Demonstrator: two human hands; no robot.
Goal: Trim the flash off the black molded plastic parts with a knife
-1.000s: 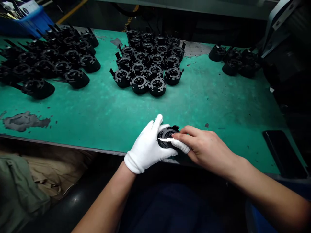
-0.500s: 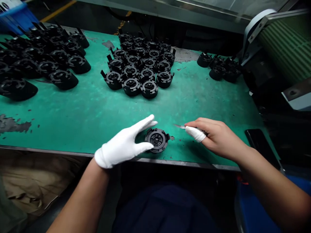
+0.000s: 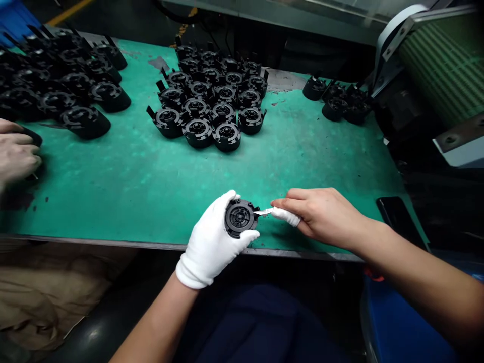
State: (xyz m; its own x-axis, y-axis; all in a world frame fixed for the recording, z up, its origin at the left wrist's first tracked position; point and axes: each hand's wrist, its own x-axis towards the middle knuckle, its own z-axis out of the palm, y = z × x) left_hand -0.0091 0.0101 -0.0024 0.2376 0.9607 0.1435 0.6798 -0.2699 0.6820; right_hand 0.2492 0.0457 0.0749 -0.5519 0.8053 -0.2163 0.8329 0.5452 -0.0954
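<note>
A round black plastic part (image 3: pixel 239 218) with ridged rings on its face is near the front edge of the green table. My left hand (image 3: pixel 216 236), in a white glove, is wrapped round its left side, thumb below and fingers above. My right hand (image 3: pixel 315 214), bare but for a white wrapping on the thumb, grips a small knife (image 3: pixel 263 212). Its thin blade points left, and the tip meets the right rim of the part. The knife's handle is hidden inside my right hand.
Several black round housings (image 3: pixel 227 135) stand grouped at the table's middle back, with more at the left (image 3: pixel 85 121) and right (image 3: pixel 335 107). A co-worker's hand (image 3: pixel 17 154) is at the left edge. A dark phone-like slab (image 3: pixel 401 219) lies right, below a green ribbed conveyor (image 3: pixel 444 65).
My left hand has moved right and closed round the black part. The knife has come left to its rim. A co-worker's hand has appeared at the left.
</note>
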